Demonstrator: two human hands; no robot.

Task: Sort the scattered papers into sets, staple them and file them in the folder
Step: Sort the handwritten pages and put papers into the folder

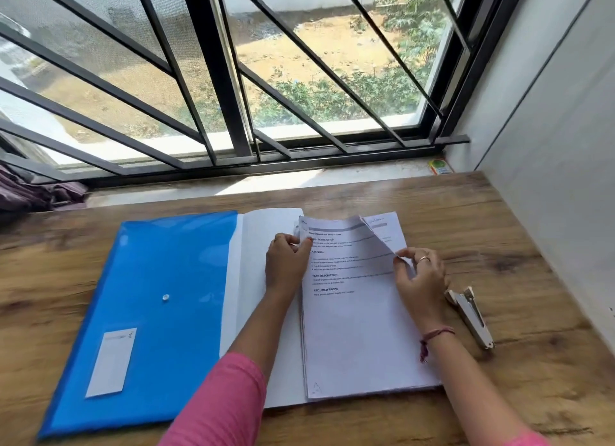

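A: What sits farthest left on the brown wood-grain table (499, 219)?

B: A translucent blue plastic folder with a white snap button (149, 312), lying flat with a white rectangular label (111, 362) near its near-left corner. At the far left edge of the scene, on the stone window ledge (266, 182), there is a bundle of purple cloth (33, 192).

A: And just right of the folder?

B: A large white sheet (253, 246) lies partly under the folder's right edge, and on its right half rests a stack of white printed papers (359, 339), squared up, its near edge close to the table's near side.

A: What are the hands doing?

B: The left hand (288, 262), on a pink-sleeved arm, has its fingers curled round the far-left edge of the stack, pinching it. The right hand (421, 279), with a ring and a red thread bracelet, pinches the top sheet's far-right corner between thumb and fingertips, folding it down diagonally so that the next printed page (387, 232) shows beneath.

A: Anything further right?

B: A cream-and-metal stapler (471, 315) lies on the table just beside the right wrist, close to the stack's right edge but apart from it. Far right on the ledge sits a small green and yellow card (441, 167), below the black barred window (233, 79).
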